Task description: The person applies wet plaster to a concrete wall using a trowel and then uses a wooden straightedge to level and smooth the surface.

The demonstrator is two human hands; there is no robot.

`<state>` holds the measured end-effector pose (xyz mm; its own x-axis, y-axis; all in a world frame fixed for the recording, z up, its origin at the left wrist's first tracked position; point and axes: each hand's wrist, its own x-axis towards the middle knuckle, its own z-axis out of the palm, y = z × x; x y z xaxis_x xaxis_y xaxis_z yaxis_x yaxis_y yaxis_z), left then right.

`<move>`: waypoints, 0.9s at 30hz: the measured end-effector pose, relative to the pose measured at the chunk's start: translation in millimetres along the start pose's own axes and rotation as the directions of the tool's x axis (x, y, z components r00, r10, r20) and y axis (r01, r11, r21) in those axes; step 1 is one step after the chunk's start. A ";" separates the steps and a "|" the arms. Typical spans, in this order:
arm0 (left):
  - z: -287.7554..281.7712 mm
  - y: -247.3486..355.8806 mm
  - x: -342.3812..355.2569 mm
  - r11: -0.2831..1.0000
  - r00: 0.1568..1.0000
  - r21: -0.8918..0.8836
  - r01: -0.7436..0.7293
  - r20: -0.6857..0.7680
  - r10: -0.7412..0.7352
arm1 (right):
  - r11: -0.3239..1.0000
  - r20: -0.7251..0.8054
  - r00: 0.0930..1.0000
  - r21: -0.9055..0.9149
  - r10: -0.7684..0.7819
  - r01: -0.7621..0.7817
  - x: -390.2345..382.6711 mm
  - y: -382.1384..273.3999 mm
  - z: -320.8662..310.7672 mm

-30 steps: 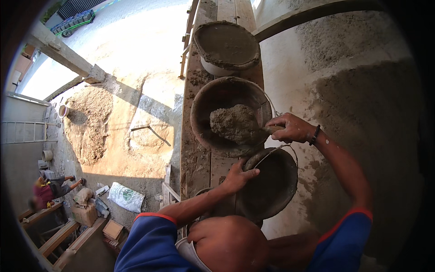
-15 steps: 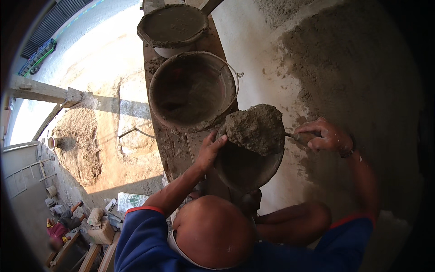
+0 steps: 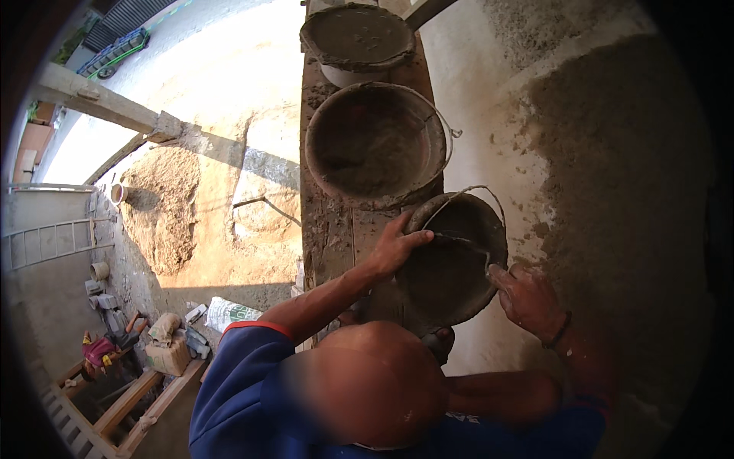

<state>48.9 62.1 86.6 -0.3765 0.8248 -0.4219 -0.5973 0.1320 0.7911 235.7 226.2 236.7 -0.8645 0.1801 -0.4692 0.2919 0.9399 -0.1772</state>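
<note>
My left hand [image 3: 396, 246] grips the left rim of a dark, tilted bucket [image 3: 447, 294] with a wire handle at the plank's near part. My right hand [image 3: 529, 302] holds a trowel [image 3: 488, 264] at that bucket's right side, its blade down inside and hard to make out in shadow. Just beyond is a second bucket [image 3: 371, 141], with some wet mortar smeared or pooled inside and its handle to the right. A round container [image 3: 358, 32], topped with grey mortar, stands at the far end.
A mortar-spattered plank [image 3: 325, 233] runs beside a plastered wall [image 3: 581, 145]. Below left are a sand pile [image 3: 160, 210], ladder [image 3: 50, 243], white sack [image 3: 233, 312], timber beams [image 3: 134, 394] and another person in a red top [image 3: 99, 350]. A concrete beam [image 3: 107, 105] juts over the ground.
The mortar-laden trowel has moved right from the middle bucket to the near bucket and down inside; the heap on it no longer shows. My right hand is lower, and the view has shifted.
</note>
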 end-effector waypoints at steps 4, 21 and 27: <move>4.0 -25.9 12.1 0.990 0.995 0.107 -0.096 0.010 0.095 | 0.982 0.107 0.988 -0.143 -0.109 0.124 -1.6 -0.5 40.0; 13.6 -12.2 3.5 0.979 0.995 0.191 -0.070 -0.051 0.081 | 0.946 -0.064 0.997 -0.320 0.036 -0.055 33.2 6.9 -8.9; 31.6 -1.6 -2.0 0.964 0.993 0.254 -0.082 -0.065 0.101 | 0.950 0.162 0.986 -0.300 -0.037 0.085 38.1 24.8 34.5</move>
<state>73.0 77.6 100.2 -0.4805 0.7962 -0.3676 -0.3654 0.1993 0.9093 224.2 246.3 184.5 -0.7968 0.0960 -0.5965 0.0812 0.9954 0.0518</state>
